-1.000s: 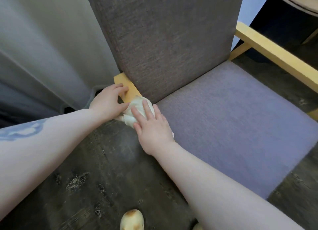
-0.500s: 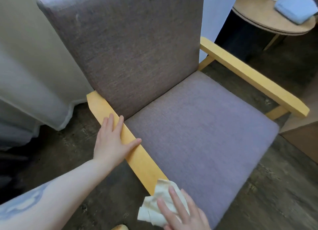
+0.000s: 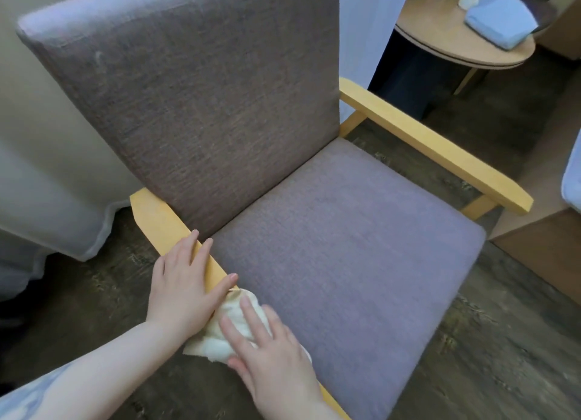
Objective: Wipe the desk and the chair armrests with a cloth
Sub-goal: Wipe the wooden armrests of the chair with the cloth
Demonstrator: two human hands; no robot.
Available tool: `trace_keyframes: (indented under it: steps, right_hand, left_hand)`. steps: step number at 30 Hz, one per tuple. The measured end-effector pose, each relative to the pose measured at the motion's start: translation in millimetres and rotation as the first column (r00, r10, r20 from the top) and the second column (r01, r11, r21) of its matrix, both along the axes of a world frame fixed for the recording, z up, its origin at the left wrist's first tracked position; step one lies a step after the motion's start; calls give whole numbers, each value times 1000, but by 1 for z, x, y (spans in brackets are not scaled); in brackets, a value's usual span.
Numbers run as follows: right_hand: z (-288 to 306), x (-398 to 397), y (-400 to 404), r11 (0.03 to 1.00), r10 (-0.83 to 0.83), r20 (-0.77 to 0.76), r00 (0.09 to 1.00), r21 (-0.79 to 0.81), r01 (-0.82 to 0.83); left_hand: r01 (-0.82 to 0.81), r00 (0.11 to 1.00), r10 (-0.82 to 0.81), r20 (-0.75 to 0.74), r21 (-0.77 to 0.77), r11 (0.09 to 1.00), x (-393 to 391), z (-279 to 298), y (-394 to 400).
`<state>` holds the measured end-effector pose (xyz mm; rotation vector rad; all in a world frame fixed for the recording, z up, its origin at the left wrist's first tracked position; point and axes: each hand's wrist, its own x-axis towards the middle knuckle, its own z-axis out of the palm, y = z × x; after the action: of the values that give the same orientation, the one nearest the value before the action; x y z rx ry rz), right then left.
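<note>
A grey-purple upholstered chair (image 3: 339, 256) has two yellow wooden armrests. My right hand (image 3: 270, 356) presses a crumpled cream cloth (image 3: 226, 328) flat onto the middle of the left armrest (image 3: 160, 218), fingers spread over it. My left hand (image 3: 185, 281) lies palm down on the same armrest just behind the cloth, thumb touching the cloth's edge. The right armrest (image 3: 440, 149) is bare. The near end of the left armrest is hidden under my right hand and wrist.
A round wooden side table (image 3: 440, 32) stands at the back right with a folded blue towel (image 3: 500, 18) on it. A pale curtain (image 3: 47, 168) hangs at the left. A brown cabinet (image 3: 547, 246) stands close to the chair's right front corner. The floor is dark wood.
My right hand has slid the cloth back up the left armrest from its near end until it meets my left hand. The view has pulled back, showing more of the chair and side table.
</note>
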<state>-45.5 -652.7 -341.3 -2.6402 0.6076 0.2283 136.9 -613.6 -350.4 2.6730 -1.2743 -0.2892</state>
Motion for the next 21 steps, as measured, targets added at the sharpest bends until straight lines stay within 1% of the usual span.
trace_keyframes:
  steps: [2,4,5,6,7,8,9,10,11,12,13,15,17,18,21]
  right_hand:
    - [3,-12,-13,999,33,-8,999,0,-33]
    - [9,-33,-24,991,104,-106,989,99,-93]
    - [7,-42,-31,978,150,-152,977,171,-123]
    - [5,-52,-41,963,206,-103,973,195,-183]
    - [2,-64,-55,959,210,-37,977,200,-199]
    - [8,-76,-68,968,117,11,993,223,-117]
    - [12,-85,-80,976,68,-28,997,207,-61]
    - [18,-95,-105,998,33,50,998,50,-35]
    - [29,-106,-131,1000,-1,128,992,-29,5]
    - [41,-113,-154,996,-66,178,982,-55,76]
    - [48,-126,-192,987,-135,178,975,-63,148]
    - [57,-142,-275,965,-182,195,964,-153,213]
    - [65,-163,-351,917,-260,207,943,-252,308]
    - [68,-173,-385,895,-297,210,931,-277,348]
    - [59,-201,-461,860,-362,129,923,-337,384]
  left_hand:
    - [47,999,-47,-9,60,997,-1,1,-7]
    - [51,997,-46,-58,97,994,-10,5,-20]
    - [56,995,-48,-83,92,994,-17,7,-30]
    - [65,994,-57,-94,82,995,-26,11,-43]
    - [75,992,-68,-102,70,995,-36,14,-60]
    - [81,991,-76,-114,48,996,-45,18,-80]
    - [83,989,-79,-126,32,996,-53,20,-96]
    - [80,988,-77,-135,17,997,-66,22,-120]
    - [79,986,-76,-147,16,997,-77,22,-143]
    - [70,985,-65,-162,25,997,-87,20,-159]
    - [51,982,-43,-183,35,998,-102,15,-184]
    - [13,971,11,-238,100,995,-133,-6,-229]
    - [34,951,21,-307,173,984,-167,-30,-268]
    - [47,939,25,-344,201,978,-184,-42,-286]
    - [94,905,19,-425,243,965,-230,-70,-339]
